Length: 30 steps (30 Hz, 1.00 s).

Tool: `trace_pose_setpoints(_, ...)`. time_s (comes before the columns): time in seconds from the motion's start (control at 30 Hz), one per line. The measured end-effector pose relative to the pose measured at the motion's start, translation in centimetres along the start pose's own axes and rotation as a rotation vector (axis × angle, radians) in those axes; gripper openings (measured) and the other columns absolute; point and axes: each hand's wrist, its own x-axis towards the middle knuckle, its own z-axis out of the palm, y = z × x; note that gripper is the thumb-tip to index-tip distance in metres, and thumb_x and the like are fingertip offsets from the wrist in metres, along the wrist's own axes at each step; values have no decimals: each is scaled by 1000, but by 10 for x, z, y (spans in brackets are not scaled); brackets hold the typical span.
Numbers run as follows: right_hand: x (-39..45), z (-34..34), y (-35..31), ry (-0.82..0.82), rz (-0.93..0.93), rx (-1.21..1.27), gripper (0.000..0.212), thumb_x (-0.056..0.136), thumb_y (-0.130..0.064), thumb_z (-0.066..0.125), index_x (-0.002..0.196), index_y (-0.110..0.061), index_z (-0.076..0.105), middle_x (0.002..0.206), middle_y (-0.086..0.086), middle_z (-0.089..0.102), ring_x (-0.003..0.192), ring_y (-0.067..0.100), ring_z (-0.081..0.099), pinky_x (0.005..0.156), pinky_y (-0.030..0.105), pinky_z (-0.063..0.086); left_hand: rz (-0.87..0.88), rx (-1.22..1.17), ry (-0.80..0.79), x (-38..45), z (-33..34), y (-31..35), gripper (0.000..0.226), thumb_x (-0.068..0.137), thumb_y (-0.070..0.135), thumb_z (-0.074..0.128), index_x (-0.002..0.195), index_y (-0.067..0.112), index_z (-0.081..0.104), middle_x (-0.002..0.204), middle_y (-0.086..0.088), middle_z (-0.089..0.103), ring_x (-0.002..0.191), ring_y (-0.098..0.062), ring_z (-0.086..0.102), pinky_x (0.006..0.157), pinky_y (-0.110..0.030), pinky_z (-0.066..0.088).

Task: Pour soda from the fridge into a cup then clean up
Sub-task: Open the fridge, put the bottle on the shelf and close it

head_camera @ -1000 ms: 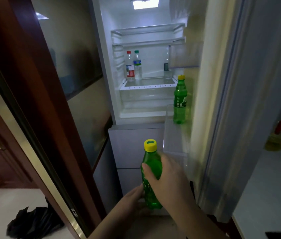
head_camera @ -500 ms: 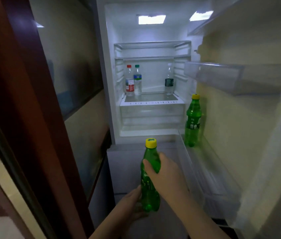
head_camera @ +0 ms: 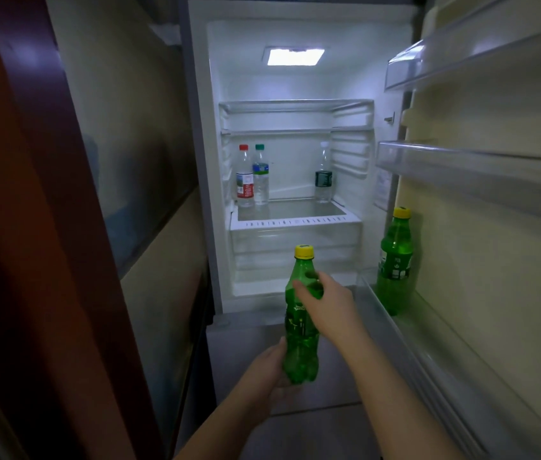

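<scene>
Both forearms are bare from the bottom edge of the view up to the wrists, with no sleeve, watch or ring showing on the left hand (head_camera: 270, 370) or the right hand (head_camera: 327, 302), whose fingers (head_camera: 300, 287) have short plain nails.

Both forearms reach forward and up from the bottom edge, bare, converging toward the middle. The right hand (head_camera: 325, 305) is higher, seen from its back, wrist straight; its thumb and fingers curl round the upper body of the bottle (head_camera: 300, 330), with fingertips (head_camera: 299, 288) showing on the near side. The left hand (head_camera: 270, 370) sits lower, palm turned up and inward, cupping the bottle's base, with the thumb lying along the lower left side. The two hands are well apart.
</scene>
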Motion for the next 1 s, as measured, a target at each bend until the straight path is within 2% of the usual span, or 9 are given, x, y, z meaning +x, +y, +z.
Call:
trace_pose_setpoints(0.17,33,5,0,-13,-7,9,43,89,-49,57,122,-22,57,102,-8,59,91,9,57,76,26,46,35,-16,6,15,2,24,35,95,43,56,111,14,67,97,-7,76,97,-24,70,85,-36,57)
trace_pose_setpoints(0.47,76,6,16,-16,-33,29,46,88,-52,56,124,-24,56,109,-8,63,100,10,59,75,25,45,55,-98,6,58,12,39,26,92,36,62,105,15,70,100,-10,75,100,-28,69,81,-33,57)
trace_pose_setpoints(0.63,97,-3,31,2,-20,31,42,89,-49,56,124,-25,55,108,-9,60,89,4,55,63,15,40,81,-66,-8,89,18,45,26,95,35,57,110,17,67,101,-8,75,98,-26,70,76,-33,57)
trace_pose_setpoints(0.83,139,-7,32,-7,17,56,47,90,-52,54,127,-24,51,107,-6,59,88,7,55,59,17,41,118,3,-10,117,31,64,25,96,31,58,114,16,65,107,-11,72,93,-26,72,74,-34,58)
trace_pose_setpoints(0.93,154,-12,34,-3,15,99,48,89,-55,52,128,-27,50,115,-4,61,95,9,57,67,22,47,192,66,-13,130,34,79,21,89,30,64,109,23,67,121,-10,64,105,-26,67,79,-35,58)
trace_pose_setpoints(1.0,159,-17,40,37,6,108,39,89,-54,52,122,-32,52,110,-6,61,94,9,57,68,23,47,220,93,-17,137,36,88,15,92,23,61,104,27,68,126,-8,60,111,-25,63,81,-36,57)
